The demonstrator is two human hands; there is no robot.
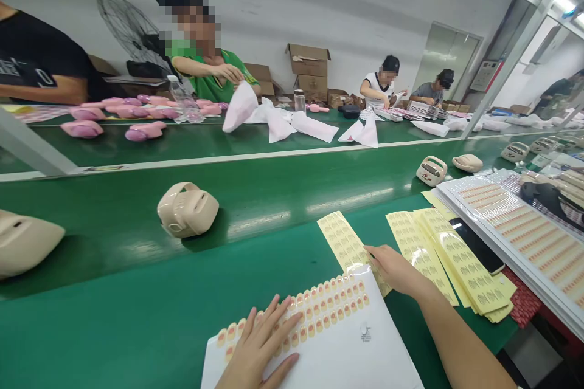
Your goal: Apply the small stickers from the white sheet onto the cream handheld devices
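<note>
A white sheet (pixel 337 355) with rows of small oval stickers lies at the front of the green bench. My left hand (pixel 264 343) rests on it with fingers spread, covering part of the sticker rows. Past its upper right corner, my right hand (pixel 392 267) has its fingertips closed on the edge of a yellow label sheet (pixel 340 237) printed with small dark marks. A single small dark-printed label (pixel 366 333) shows on the white sheet, right of the ovals. Part of the right hand's grip is hidden.
More yellow label sheets (pixel 465 261) and a phone (pixel 479 246) lie right, beside a thick stack of sticker sheets (pixel 524 225). Cream plastic housings (pixel 188 209) stand along the green conveyor (pixel 274 179). Across it, a person in green (pixel 223 76) handles white wrapping (pixel 241 106) near pink parts (pixel 128 110).
</note>
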